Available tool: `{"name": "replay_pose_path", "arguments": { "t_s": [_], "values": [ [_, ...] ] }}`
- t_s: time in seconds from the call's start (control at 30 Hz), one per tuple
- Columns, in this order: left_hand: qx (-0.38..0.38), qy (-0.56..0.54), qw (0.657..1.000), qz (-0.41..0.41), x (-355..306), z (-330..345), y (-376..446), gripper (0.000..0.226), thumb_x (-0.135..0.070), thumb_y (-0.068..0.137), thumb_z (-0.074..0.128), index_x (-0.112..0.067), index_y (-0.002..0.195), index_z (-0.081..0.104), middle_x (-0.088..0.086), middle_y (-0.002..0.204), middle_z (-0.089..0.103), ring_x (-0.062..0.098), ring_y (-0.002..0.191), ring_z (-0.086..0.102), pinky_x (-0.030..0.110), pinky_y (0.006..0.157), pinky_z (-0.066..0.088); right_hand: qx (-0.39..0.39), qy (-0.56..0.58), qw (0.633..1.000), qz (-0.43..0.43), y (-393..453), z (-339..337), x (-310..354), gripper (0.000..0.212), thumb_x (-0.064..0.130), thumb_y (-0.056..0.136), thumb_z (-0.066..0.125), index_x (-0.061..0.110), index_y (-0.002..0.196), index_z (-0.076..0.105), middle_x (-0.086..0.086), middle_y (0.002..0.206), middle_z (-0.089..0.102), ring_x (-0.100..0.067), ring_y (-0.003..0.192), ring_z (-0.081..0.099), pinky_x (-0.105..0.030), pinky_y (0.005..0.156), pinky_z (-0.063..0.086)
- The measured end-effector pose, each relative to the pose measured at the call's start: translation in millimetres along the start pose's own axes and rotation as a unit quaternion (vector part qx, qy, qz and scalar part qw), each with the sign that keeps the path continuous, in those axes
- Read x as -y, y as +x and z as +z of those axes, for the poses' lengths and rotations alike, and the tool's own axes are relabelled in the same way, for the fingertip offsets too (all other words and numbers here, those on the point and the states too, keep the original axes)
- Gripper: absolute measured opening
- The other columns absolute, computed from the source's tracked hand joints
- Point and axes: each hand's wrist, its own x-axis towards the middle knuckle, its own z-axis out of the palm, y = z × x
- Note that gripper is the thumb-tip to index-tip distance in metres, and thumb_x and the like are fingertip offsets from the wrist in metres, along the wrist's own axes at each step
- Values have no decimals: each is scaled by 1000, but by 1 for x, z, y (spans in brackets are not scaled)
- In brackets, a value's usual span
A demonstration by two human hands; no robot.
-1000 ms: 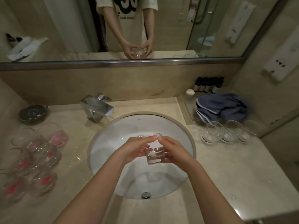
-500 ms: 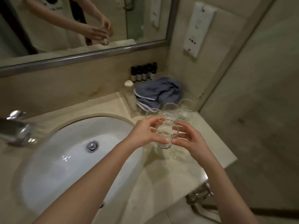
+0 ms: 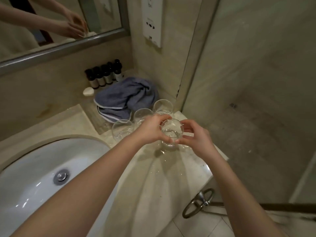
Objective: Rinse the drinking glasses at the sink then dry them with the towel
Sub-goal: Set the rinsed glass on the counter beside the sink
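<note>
Bare forearms, no sleeves; left grip (image 3: 150, 130), right grip (image 3: 195, 139) ringless.

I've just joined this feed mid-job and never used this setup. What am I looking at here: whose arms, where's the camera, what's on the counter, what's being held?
There is no machine: a person wears one camera on the head, looking down at their own bare arms. The left hand and right hand together hold a clear drinking glass above the wet stone counter. Behind it stand three more glasses, with a blue towel, a row of dark bottles and a small white soap beyond them. The white sink lies to the left; the mirror above reflects the hands.
</note>
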Motion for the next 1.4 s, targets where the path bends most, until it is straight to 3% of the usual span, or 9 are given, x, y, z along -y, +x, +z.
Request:
{"name": "replay_pose_path", "arguments": {
  "t_s": [0.23, 0.33, 0.4, 0.6, 0.77, 0.93, 1.17, 1.27, 1.4],
  "values": [
    [28, 79, 996, 30, -7, 10, 32, 78, -24, 59, 91, -9, 129, 60, 9, 117, 65, 23, 109, 58, 29, 89, 46, -32, -29, 999, 17, 18, -11, -17, 63, -4, 63, 84, 9, 120, 59, -11, 107, 63, -12, 98, 59, -8, 74, 52],
    [46, 118, 991, 31, -8, 14, 42, 61, -27, 65, 87, -15, 121, 66, 7, 111, 65, 23, 106, 57, 26, 80, 39, -33, -47, 998, 20, 23, -15, -19, 65, 2, 63, 86, 10, 122, 59, -9, 108, 64, -12, 100, 60, -21, 84, 54],
    [44, 132, 990, 27, -8, 17, 45, 65, -28, 65, 87, -16, 125, 64, 9, 116, 64, 25, 110, 57, 27, 83, 40, -33, -60, 997, 21, 24, -17, -20, 65, 4, 63, 86, 11, 122, 60, -7, 106, 65, -14, 100, 61, -30, 90, 54],
    [31, 137, 990, 9, -11, 26, 50, 90, -26, 60, 89, -19, 138, 44, 14, 125, 57, 30, 116, 56, 43, 93, 50, -47, -47, 998, 14, 23, -21, -23, 63, 0, 64, 85, 8, 121, 59, -5, 105, 65, -12, 99, 59, -9, 75, 52],
    [20, 148, 989, 8, -11, 30, 50, 85, -29, 63, 89, -8, 136, 50, 16, 125, 60, 32, 115, 57, 42, 94, 48, -47, -38, 998, 9, 24, -20, -26, 62, -4, 66, 82, 7, 122, 59, -10, 109, 65, -15, 101, 60, -7, 75, 50],
    [5, 123, 992, 20, -7, 30, 45, 76, -31, 62, 90, -6, 125, 56, 12, 114, 65, 29, 105, 60, 41, 87, 49, -42, -25, 999, 7, 21, -16, -24, 60, -2, 70, 80, 10, 124, 56, 0, 105, 61, -9, 99, 57, -5, 73, 48],
    [-26, 50, 998, -30, -3, 27, 9, 98, -24, 67, 88, -10, 146, 33, 11, 136, 54, 26, 124, 52, 35, 103, 43, -91, -12, 990, 107, 3, -11, -30, 53, 11, 75, 81, 3, 121, 57, -8, 111, 63, -18, 95, 62, -15, 67, 47],
    [-20, 63, 997, -33, 6, 19, -26, 84, -32, 73, 84, -12, 142, 42, 8, 132, 58, 23, 122, 55, 29, 99, 42, -30, -47, 989, 139, -22, 4, -26, 41, 10, 75, 81, 2, 110, 62, -12, 98, 64, -14, 75, 61, -7, 53, 46],
    [-21, 97, 993, -59, 28, 2, -82, 70, -42, 78, 77, -19, 138, 50, 3, 127, 62, 18, 115, 58, 36, 96, 47, 109, -74, 984, 119, -52, 52, -4, 37, 5, 73, 80, 6, 107, 64, -9, 94, 62, -12, 69, 59, -12, 58, 50]
  ]
}}
